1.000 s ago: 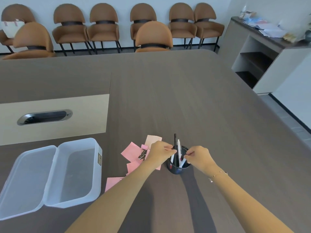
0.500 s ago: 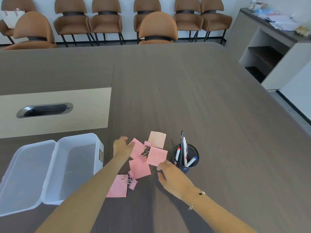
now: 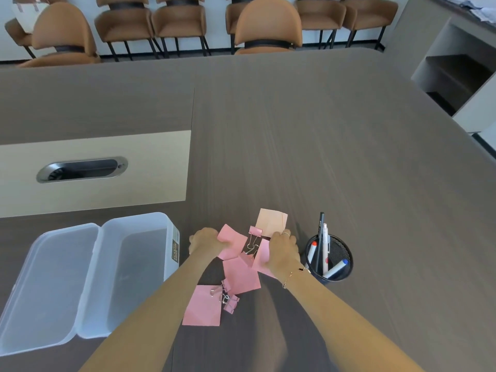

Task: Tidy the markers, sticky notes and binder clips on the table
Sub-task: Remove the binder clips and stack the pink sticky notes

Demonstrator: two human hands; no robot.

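Several pink sticky notes (image 3: 240,275) lie scattered on the brown table, with a peach one (image 3: 271,221) at the far end. Pink binder clips lie among them: one (image 3: 253,233) near the peach note, two more (image 3: 228,298) on the nearest note. My left hand (image 3: 205,241) pinches the left edge of a pink note (image 3: 230,241). My right hand (image 3: 283,249) grips another pink note (image 3: 263,255), lifting its edge. A black mesh cup (image 3: 342,255) to the right holds several markers (image 3: 326,242).
An open clear plastic box (image 3: 139,264) with its hinged lid (image 3: 48,285) lies at the left. A beige panel with a metal cable slot (image 3: 81,169) sits beyond it. Brown chairs (image 3: 268,28) line the far side; a grey cabinet (image 3: 456,63) stands at the right.
Both hands left the marker cup and moved left onto the sticky notes. Each hand has now taken hold of a pink note; the right hand moved forward from the near side of the pile.
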